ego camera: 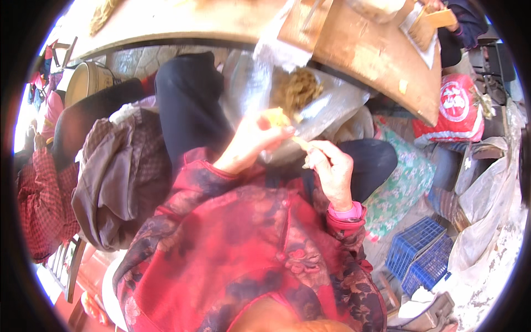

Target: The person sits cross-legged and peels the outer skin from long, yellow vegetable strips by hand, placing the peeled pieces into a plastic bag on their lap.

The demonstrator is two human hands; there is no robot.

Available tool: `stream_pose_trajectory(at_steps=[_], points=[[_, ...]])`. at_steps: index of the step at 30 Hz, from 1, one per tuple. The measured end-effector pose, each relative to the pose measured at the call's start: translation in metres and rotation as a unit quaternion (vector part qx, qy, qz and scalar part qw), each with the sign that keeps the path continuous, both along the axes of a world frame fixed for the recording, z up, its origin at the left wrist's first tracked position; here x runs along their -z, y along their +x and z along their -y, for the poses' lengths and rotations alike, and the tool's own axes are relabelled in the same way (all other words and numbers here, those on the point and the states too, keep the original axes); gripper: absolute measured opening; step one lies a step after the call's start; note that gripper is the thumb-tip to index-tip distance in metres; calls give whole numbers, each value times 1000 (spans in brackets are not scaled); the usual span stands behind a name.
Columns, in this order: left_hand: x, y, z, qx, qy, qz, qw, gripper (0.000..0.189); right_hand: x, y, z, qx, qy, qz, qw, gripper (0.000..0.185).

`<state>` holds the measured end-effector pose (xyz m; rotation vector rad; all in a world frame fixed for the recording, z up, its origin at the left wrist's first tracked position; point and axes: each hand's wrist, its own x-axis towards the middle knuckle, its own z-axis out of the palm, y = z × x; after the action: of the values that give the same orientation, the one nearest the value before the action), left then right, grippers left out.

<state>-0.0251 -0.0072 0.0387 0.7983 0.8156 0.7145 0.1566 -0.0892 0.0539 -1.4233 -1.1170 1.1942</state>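
In front of my lap, my left hand (254, 137) grips a small yellow piece (277, 117) between thumb and fingers; glare hides its exact kind. My right hand (335, 171) pinches a thin, pale yellow strip (301, 143), whose far end points at my left fingertips. Whether the strip touches the yellow piece, I cannot tell. A greyish bit (307, 162) shows below my right fingers. Beyond both hands, a clear plastic bag (338, 106) lies between my knees, with brown, curled pieces (305, 90) inside.
A wooden table (361, 54) with a curved-looking edge spans the top. At upper right, another person's hand (435, 5) is beside a wooden block (441, 18). A red sack (452, 108), blue plastic crate (419, 253) and green floral cloth (404, 178) are at right. A bucket (85, 83) stands left.
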Motion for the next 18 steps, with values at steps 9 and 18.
stream_pose_trajectory(at_steps=[9, 18], points=[[-80, 26, -149, -18, 378, -46, 925, 14, -70, 36, -168, 18, 255, 115, 960, 12], [-6, 5, -198, -126, 275, -64, 951, 16, -4, 51, -201, 63, 237, 187, 951, 9]])
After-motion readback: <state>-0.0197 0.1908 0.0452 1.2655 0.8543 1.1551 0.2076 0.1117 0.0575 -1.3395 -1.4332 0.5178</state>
